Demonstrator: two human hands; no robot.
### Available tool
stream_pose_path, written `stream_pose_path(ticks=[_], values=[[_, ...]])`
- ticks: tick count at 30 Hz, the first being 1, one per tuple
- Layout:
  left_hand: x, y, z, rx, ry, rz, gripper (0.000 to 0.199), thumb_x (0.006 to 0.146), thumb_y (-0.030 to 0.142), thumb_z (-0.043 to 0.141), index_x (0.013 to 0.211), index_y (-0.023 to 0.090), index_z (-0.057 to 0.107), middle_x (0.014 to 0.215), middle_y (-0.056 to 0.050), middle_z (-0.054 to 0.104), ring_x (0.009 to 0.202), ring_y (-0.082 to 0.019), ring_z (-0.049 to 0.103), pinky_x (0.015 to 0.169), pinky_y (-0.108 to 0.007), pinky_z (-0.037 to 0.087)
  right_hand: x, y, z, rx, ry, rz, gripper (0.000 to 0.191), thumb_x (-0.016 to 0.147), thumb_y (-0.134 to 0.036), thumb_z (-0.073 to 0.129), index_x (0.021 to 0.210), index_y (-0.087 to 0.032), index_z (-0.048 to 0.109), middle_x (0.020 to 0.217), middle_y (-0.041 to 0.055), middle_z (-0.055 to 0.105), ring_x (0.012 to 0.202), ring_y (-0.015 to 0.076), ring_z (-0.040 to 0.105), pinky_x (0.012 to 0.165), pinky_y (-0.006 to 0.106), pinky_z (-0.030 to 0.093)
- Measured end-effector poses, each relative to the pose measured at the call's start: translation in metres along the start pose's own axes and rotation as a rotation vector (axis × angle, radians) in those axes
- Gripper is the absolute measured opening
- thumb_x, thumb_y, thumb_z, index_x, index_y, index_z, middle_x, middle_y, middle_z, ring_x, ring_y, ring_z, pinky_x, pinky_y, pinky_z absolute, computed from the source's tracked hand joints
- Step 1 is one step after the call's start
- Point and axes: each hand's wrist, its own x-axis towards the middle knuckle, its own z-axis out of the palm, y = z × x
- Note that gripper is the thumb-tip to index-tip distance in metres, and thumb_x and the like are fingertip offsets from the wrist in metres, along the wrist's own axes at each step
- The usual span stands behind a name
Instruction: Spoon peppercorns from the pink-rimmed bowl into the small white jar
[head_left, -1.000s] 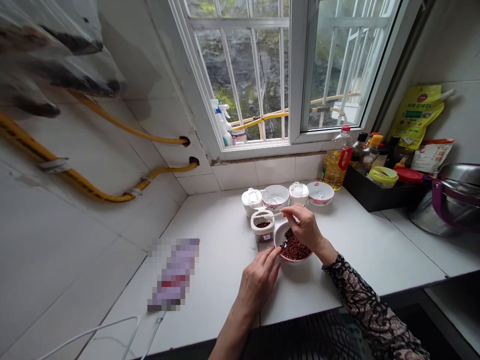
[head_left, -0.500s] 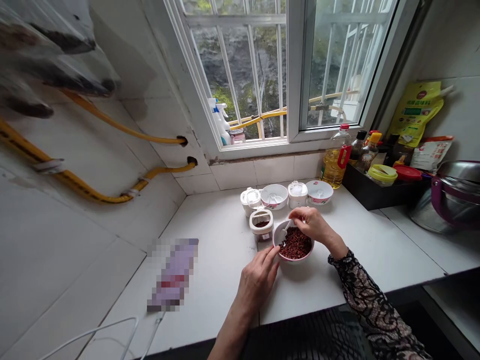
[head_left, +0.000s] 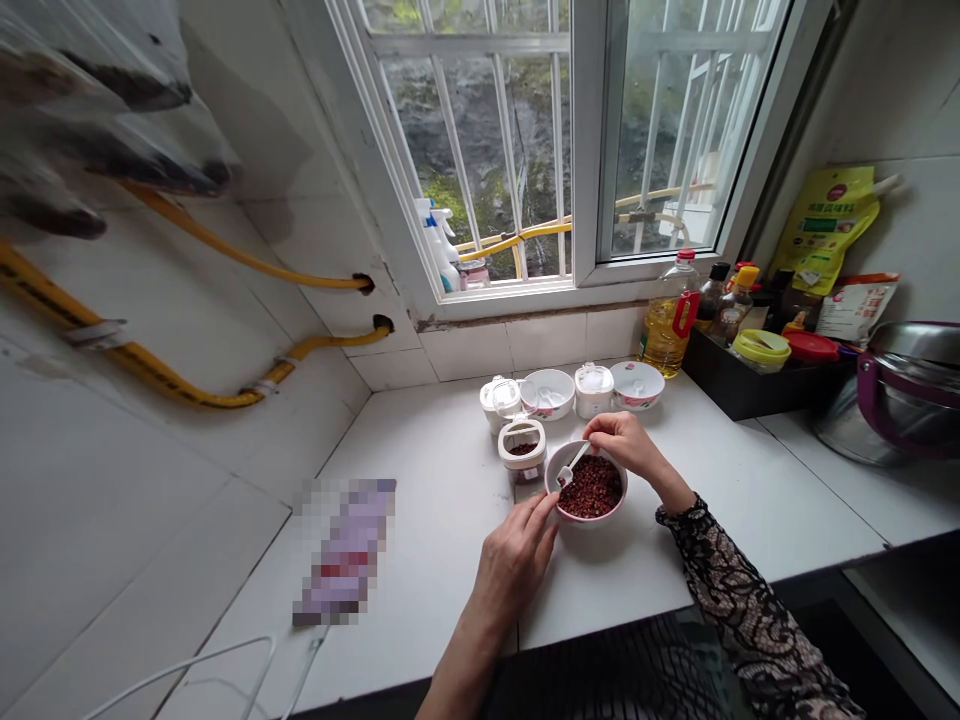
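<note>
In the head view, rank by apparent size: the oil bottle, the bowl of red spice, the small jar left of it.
1. Oil bottle, though it stands farther back.
2. Bowl of red spice.
3. Small jar.

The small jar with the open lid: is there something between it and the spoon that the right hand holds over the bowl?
Nothing visible. The spoon, held by the right hand, lies over the bowl of red-brown grains. The jar stands just left of the bowl's rim, and the left hand touches the bowl's near side, below that path.
</note>
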Motion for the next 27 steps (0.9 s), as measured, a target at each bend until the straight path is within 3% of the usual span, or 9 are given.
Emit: stream_pose_path(ticks=[7,18,22,27], values=[[0.000,0.000,0.000,-0.002,0.008,0.006,0.035,0.096,0.015,0.046,0.130,0.018,0.050,0.112,-0.011,0.069,0.102,-0.020,0.068,0.083,-0.029,0.058,0.001,0.001,-0.001,0.044,0.039,0.027,0.015,0.063,-0.019,0.054,0.064,-0.018,0.069,0.051,-0.0015,0.062,0.054,0.0137,0.055,0.059,0.025,0.042],[0.001,0.000,0.000,0.002,0.013,0.008,0.034,0.096,0.014,0.045,0.129,0.018,0.049,0.111,-0.011,0.069,0.101,-0.021,0.068,0.080,-0.030,0.059,0.007,-0.003,-0.004,0.383,0.077,0.188,0.012,0.054,-0.021,0.059,0.058,-0.016,0.069,0.044,-0.0007,0.060,0.043,0.0091,0.041,0.046,0.023,0.030],[0.000,0.000,0.000,0.003,0.008,0.000,0.035,0.095,0.014,0.046,0.130,0.018,0.049,0.112,-0.011,0.069,0.101,-0.021,0.068,0.081,-0.030,0.059,0.009,-0.009,0.002,0.443,0.176,0.103,0.012,0.059,-0.026,0.063,0.063,-0.016,0.068,0.049,-0.0002,0.062,0.046,0.0103,0.046,0.049,0.024,0.036],[0.001,0.001,-0.001,-0.011,0.005,-0.001,0.037,0.094,0.013,0.047,0.131,0.020,0.049,0.112,-0.010,0.069,0.102,-0.020,0.069,0.083,-0.030,0.059,0.004,-0.023,0.024,0.256,0.339,-0.211,0.016,0.079,-0.029,0.058,0.082,-0.018,0.068,0.069,0.0037,0.068,0.064,0.0167,0.061,0.064,0.030,0.049]])
